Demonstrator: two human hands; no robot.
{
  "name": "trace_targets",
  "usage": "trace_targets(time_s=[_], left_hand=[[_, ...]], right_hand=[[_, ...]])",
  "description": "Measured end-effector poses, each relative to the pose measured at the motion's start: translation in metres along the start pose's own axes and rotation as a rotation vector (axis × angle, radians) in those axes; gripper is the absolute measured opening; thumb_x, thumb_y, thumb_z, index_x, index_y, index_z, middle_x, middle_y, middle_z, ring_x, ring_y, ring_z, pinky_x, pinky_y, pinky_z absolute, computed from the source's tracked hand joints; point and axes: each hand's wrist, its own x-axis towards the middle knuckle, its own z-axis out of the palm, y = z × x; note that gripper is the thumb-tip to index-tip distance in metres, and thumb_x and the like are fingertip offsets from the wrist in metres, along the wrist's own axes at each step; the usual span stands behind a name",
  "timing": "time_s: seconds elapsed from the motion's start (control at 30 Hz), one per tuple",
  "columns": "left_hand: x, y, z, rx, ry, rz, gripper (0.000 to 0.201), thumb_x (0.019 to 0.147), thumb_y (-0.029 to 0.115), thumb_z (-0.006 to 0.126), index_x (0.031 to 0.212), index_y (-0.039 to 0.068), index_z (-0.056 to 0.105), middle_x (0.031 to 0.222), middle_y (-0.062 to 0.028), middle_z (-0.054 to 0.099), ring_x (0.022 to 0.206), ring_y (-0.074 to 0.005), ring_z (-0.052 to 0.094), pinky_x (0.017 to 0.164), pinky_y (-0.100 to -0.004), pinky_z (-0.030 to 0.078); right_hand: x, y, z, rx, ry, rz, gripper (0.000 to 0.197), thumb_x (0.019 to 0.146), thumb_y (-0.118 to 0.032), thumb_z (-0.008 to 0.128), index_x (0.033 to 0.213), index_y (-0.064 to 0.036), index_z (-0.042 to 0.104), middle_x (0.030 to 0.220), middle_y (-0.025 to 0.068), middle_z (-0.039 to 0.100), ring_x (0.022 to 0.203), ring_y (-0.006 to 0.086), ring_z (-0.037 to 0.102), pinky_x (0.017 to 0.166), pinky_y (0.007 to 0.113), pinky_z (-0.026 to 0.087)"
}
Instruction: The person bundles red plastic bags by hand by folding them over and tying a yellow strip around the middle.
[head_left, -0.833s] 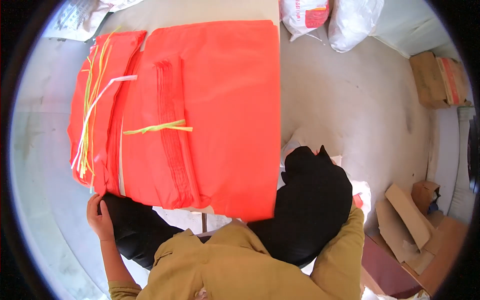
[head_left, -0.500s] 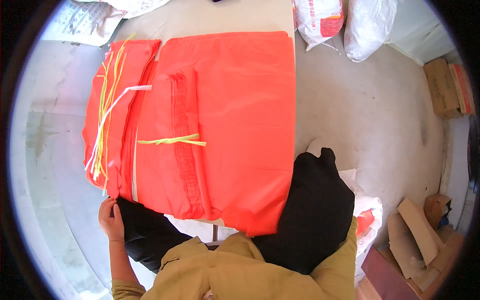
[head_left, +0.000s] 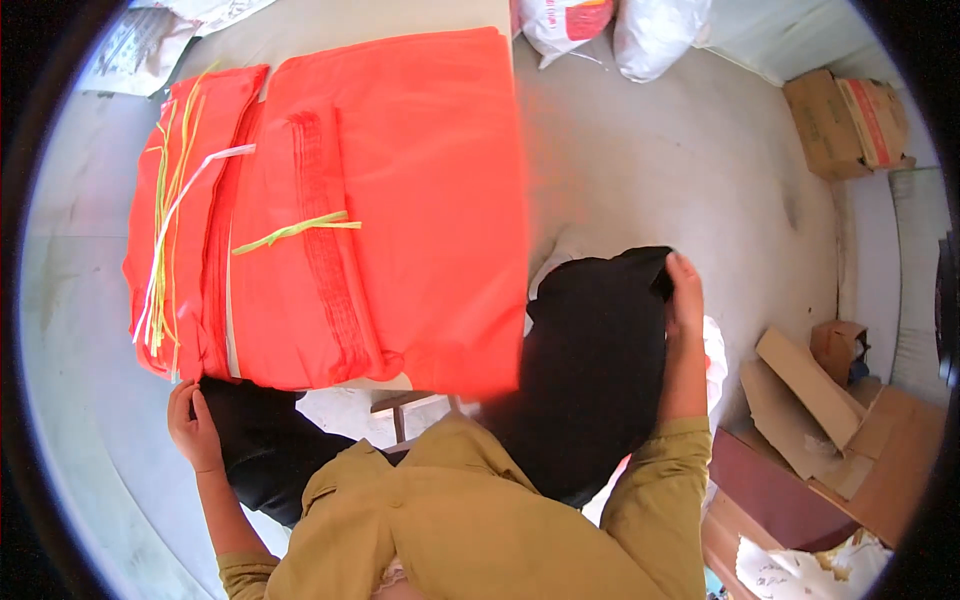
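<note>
My left hand (head_left: 194, 428) is by my left knee at the near left corner of a folded red bag bundle (head_left: 190, 230). Its thumb and fingers are apart, with nothing visible in them. On my right knee, my right hand (head_left: 686, 292) curls its fingers at the edge of my black trousers (head_left: 600, 350). Part of these fingers is hidden. A large flat stack of red bags (head_left: 430, 190) lies in front of me. On it sits a narrow folded red bundle (head_left: 322, 240) with a yellow-green tie (head_left: 297, 230) across it. Loose yellow and white strips (head_left: 165, 240) lie on the left bundle.
White sacks (head_left: 660, 35) stand on the floor at the far right. Cardboard boxes (head_left: 825, 125) are stacked against the right wall. Opened cardboard (head_left: 800, 410) lies nearer on the right. Another printed sack (head_left: 135, 50) is at the far left.
My right hand has come into view at my right knee. The view has shifted, so the red stack appears farther left and higher. My left hand stays at the bundle's corner.
</note>
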Motion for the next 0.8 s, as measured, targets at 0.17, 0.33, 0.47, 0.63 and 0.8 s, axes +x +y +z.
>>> trace_targets(time_s=[0.17,0.33,0.47,0.63,0.8], left_hand=[[0.003,0.014,-0.004,0.011,0.011,0.039,0.013,0.095,0.008,0.060,0.098,-0.003,0.067,0.107,-0.0137,0.069,0.097,-0.0285,0.066,0.087,-0.0348,0.052],[0.001,0.015,0.001,-0.076,0.065,0.084,0.013,0.096,0.008,0.060,0.098,-0.003,0.067,0.102,-0.0155,0.069,0.093,-0.0315,0.066,0.086,-0.0365,0.051],[-0.001,0.027,-0.004,-0.087,0.061,0.094,0.013,0.096,0.009,0.061,0.096,-0.003,0.067,0.099,-0.0156,0.069,0.091,-0.0327,0.065,0.084,-0.0369,0.051],[-0.010,0.017,-0.011,-0.049,0.105,0.084,0.012,0.094,0.010,0.063,0.093,-0.002,0.068,0.098,-0.0150,0.069,0.090,-0.0337,0.065,0.082,-0.0378,0.052],[-0.012,0.013,-0.008,-0.074,0.161,0.116,0.011,0.091,0.011,0.067,0.092,0.000,0.069,0.096,-0.0149,0.070,0.089,-0.0341,0.066,0.080,-0.0399,0.052]], right_hand=[[-0.037,-0.057,0.026,-0.187,0.152,-0.204,0.033,0.102,-0.027,0.057,0.123,-0.0026,0.063,0.125,0.0088,0.064,0.118,0.0197,0.057,0.105,0.035,0.040],[-0.092,-0.097,0.054,-0.755,-0.544,-0.391,0.037,0.098,-0.024,0.059,0.130,-0.0046,0.061,0.134,0.0135,0.061,0.127,0.0274,0.054,0.111,0.038,0.038],[-0.122,-0.112,0.065,-0.863,-0.474,-0.609,0.036,0.089,-0.016,0.069,0.123,-0.0031,0.064,0.132,0.0159,0.061,0.128,0.0329,0.053,0.108,0.041,0.041],[-0.160,-0.093,0.091,-1.312,-0.378,-0.956,0.028,0.081,-0.012,0.073,0.108,-0.0077,0.070,0.131,0.0121,0.062,0.130,0.0384,0.049,0.109,0.050,0.039],[-0.163,-0.076,0.086,-1.202,-0.218,-0.963,0.008,0.082,-0.005,0.070,0.090,-0.0056,0.068,0.124,0.0096,0.067,0.126,0.0377,0.052,0.107,0.048,0.040]])
